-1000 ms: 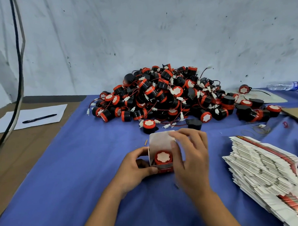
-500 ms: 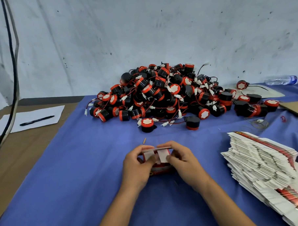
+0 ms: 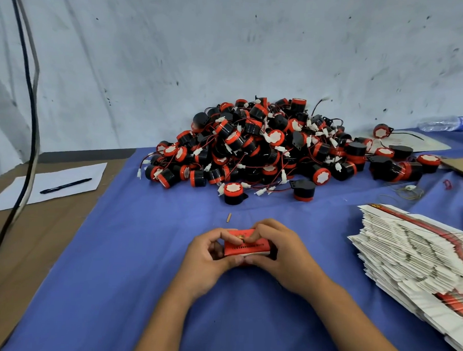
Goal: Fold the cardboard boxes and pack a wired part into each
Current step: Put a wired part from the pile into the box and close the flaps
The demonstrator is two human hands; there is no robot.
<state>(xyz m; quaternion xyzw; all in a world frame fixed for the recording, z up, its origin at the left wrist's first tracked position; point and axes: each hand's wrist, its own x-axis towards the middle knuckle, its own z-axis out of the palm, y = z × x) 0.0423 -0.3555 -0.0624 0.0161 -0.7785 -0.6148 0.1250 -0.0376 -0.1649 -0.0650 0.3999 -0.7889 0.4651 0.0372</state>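
A small red box is gripped between 2 hands low in the middle of the view: the left hand is curled round its left end, and the right hand is curled round its right end, with fingertips of both pressed on its top near the middle. The box is closed, and dark print is seen on its front face. It is held just above the blue cloth that covers the surface. Just beyond the hands a small brown stick is lying on the cloth. To the right a stack of flat box blanks is fanned out. Farther back a pile of black and red wired parts is heaped against the wall. At the far left a pen is resting on a sheet of paper.
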